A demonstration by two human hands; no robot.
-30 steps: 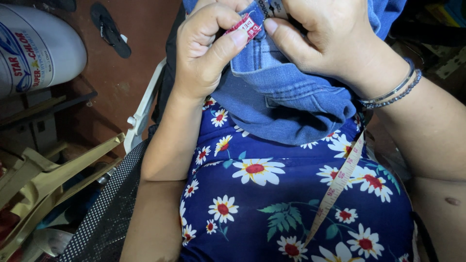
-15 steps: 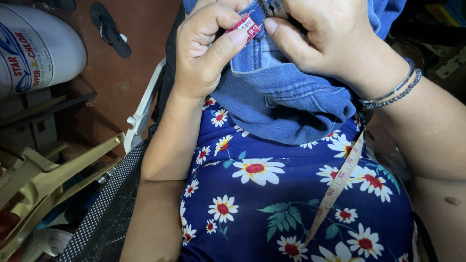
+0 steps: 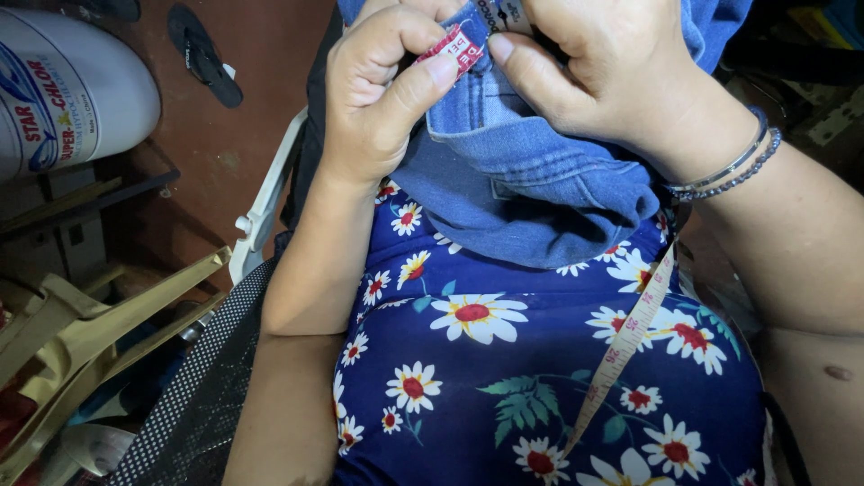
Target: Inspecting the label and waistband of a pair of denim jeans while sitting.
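One denim garment [image 3: 531,171], two hands.

I saw blue denim [image 3: 531,180], a coarse matt cloth with stitched seams, and a small red woven tag [image 3: 454,47] sewn on it. The flowered dress [image 3: 504,378] looked like smooth, soft printed fabric. The tape measure [image 3: 621,346] seemed pliable and faintly glossy. Bangles [image 3: 724,171] shone like metal. The white drum [image 3: 67,85] was glossy plastic; the sandal [image 3: 202,54] looked like matt rubber.
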